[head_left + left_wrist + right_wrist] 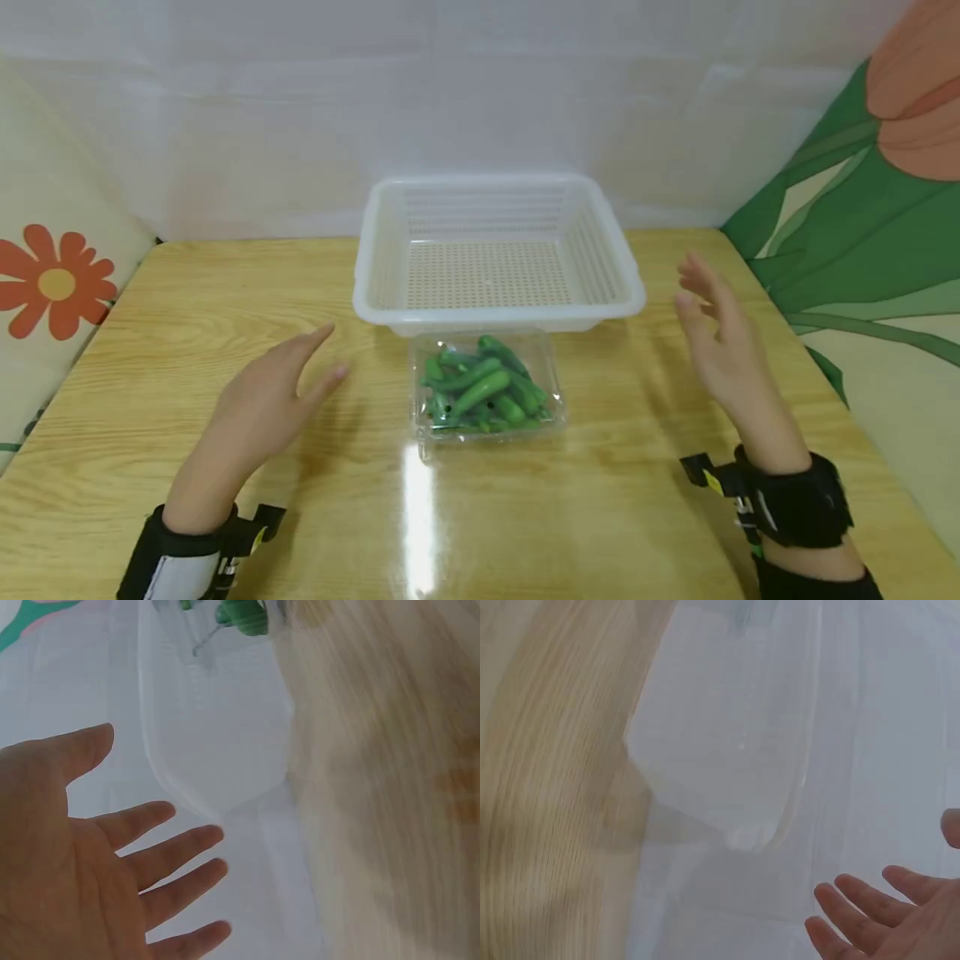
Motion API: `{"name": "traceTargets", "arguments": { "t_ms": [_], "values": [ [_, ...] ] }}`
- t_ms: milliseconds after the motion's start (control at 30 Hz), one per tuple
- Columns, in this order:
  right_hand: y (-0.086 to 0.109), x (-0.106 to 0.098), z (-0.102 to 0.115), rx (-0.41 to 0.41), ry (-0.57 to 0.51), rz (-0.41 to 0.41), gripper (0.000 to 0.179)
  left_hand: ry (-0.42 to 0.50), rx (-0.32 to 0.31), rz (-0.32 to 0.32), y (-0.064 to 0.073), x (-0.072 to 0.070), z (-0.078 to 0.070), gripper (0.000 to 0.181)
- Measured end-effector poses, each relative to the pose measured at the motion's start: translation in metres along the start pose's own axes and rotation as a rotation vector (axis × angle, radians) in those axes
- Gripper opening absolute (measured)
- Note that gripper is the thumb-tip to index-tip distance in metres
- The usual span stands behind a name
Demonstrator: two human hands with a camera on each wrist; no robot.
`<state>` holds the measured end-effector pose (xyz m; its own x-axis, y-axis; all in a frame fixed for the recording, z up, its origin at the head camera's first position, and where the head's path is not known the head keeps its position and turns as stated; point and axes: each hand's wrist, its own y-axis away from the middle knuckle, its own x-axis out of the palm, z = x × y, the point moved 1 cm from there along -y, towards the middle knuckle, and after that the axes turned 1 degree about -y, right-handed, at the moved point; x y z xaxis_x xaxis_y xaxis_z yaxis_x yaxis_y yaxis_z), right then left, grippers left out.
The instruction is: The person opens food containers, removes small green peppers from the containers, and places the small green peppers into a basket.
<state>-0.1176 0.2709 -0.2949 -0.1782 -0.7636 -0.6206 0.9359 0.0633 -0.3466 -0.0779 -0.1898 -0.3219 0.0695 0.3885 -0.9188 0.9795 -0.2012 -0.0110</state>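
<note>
A clear plastic clamshell box [551, 367] holding several green peppers [480, 387] lies on the table in the head view. Directly behind it stands a white slatted basket [498, 315], its inside bare down to the perforated floor. My left hand [266, 400] hovers left of the box, fingers extended and holding nothing. Spread fingers of that same hand [97, 870] show in the left wrist view, with the basket beyond. On the other side, my right hand [720, 342] is held up to the right of the basket, its fingers loosely extended with nothing in them.
The wooden table [300, 283] has a glossy surface. A white sheet [480, 92] hangs behind the basket. Floral-printed cloth [885, 250] borders the table on the right, and another with an orange flower [56, 283] on the left.
</note>
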Motion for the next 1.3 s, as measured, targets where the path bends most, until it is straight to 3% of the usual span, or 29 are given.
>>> {"name": "traceTargets", "arguments": {
  "t_ms": [67,167,400,533,700,900,1033,1200,1300],
  "values": [
    [0.006,0.001,0.007,-0.024,-0.033,-0.049,0.047,0.045,0.001,0.035,0.002,0.0,-0.005,0.065],
    [0.015,0.002,0.014,-0.035,-0.074,-0.057,0.04,0.074,0.021,0.056,0.007,0.001,-0.012,0.062],
    [0.03,0.006,0.011,0.031,-0.182,0.131,0.029,0.035,0.117,0.033,0.021,0.008,-0.024,0.047],
    [0.031,0.012,0.001,0.113,-0.216,0.261,0.028,0.025,0.229,0.021,0.023,0.007,-0.027,0.037],
    [0.029,0.027,-0.01,0.178,-0.279,0.329,0.035,0.0,0.384,0.003,0.02,0.005,-0.031,0.034],
    [0.028,0.041,-0.014,0.237,-0.348,0.397,0.04,-0.032,0.619,-0.132,0.016,0.008,-0.042,0.042],
    [0.03,0.052,-0.012,0.275,-0.412,0.439,0.043,-0.054,0.732,-0.191,0.015,0.012,-0.053,0.041],
    [0.032,0.069,-0.009,0.348,-0.546,0.436,0.047,-0.121,0.807,-0.225,0.015,0.016,-0.064,0.041],
    [0.033,0.076,-0.008,0.437,-0.707,0.42,0.049,-0.145,0.816,-0.232,0.014,0.019,-0.066,0.044]
  ]
}}
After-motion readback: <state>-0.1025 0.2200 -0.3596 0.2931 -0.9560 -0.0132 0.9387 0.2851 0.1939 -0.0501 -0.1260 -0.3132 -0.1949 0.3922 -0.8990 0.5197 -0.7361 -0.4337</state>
